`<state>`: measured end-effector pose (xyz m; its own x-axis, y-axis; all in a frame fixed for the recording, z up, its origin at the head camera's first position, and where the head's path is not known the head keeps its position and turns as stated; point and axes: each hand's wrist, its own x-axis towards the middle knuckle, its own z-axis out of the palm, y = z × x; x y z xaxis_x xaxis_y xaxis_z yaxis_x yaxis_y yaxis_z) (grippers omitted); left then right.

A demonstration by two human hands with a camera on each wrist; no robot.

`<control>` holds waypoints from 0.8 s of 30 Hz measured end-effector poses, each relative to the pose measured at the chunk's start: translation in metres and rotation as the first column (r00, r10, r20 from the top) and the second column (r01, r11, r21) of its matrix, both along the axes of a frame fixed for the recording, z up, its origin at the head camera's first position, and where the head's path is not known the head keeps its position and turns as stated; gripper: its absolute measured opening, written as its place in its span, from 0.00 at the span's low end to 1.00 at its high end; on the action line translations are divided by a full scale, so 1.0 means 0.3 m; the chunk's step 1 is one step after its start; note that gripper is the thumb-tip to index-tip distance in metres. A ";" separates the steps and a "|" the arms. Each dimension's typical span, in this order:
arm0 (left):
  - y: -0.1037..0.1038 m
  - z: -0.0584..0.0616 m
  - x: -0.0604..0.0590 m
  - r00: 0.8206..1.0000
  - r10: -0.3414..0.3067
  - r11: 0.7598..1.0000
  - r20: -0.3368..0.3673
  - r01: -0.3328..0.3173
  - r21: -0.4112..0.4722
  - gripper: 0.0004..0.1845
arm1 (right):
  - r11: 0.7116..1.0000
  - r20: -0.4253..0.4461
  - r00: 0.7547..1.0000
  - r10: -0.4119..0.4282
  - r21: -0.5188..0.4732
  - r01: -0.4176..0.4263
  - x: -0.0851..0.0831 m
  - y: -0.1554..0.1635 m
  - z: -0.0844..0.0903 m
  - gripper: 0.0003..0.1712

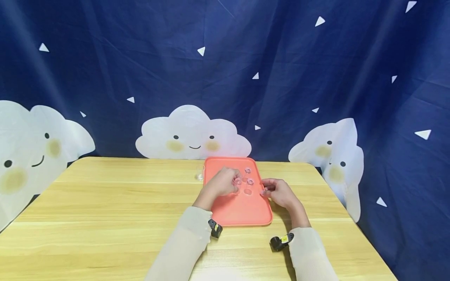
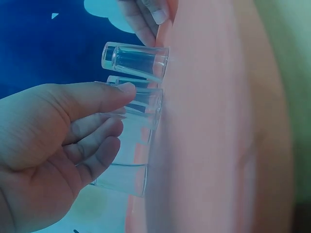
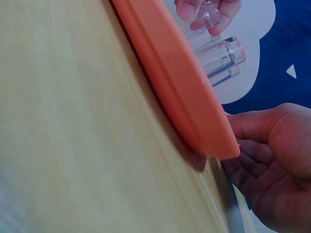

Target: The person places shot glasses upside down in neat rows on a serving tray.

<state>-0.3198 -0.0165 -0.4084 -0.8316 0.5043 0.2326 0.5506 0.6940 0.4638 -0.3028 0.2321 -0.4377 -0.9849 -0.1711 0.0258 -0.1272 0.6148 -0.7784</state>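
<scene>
My left hand (image 1: 222,182) reaches over the coral tray (image 1: 242,212) and pinches a small clear glass (image 2: 151,109) between thumb and fingers. Several more clear glasses stand mouth down on the tray around it, among them one glass (image 2: 138,60) beyond the thumb and another glass (image 2: 127,178) below the fingers. At the tray's right side, my right hand (image 1: 280,193) grips the rim, its fingers curled at the edge in the right wrist view. The fingers' far ends are hidden behind the tray there.
Another clear glass (image 1: 200,175) stands on the wooden table (image 1: 105,218) just left of the tray. The tray lies near the table's far edge. Behind hangs a dark blue curtain (image 1: 158,70) with white clouds and triangles.
</scene>
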 end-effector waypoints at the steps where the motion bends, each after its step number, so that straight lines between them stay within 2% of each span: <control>1: 0.000 -0.001 0.000 1.000 -0.002 1.000 0.000 0.002 0.001 0.13 | 1.000 0.001 1.000 -0.002 0.001 0.002 0.000 0.000 0.000 0.23; 7: -0.002 -0.001 0.001 1.000 -0.008 1.000 0.012 0.008 0.006 0.14 | 1.000 0.000 1.000 -0.003 0.004 0.003 -0.001 0.000 -0.002 0.23; 14: -0.017 0.029 0.006 0.996 0.022 0.999 0.091 -0.025 0.033 0.21 | 1.000 -0.004 1.000 0.001 0.010 -0.001 -0.002 0.000 0.000 0.23; 24: -0.066 0.070 0.006 0.996 0.017 0.994 0.087 -0.026 0.106 0.20 | 1.000 0.015 1.000 -0.009 0.010 0.009 0.001 0.002 0.002 0.24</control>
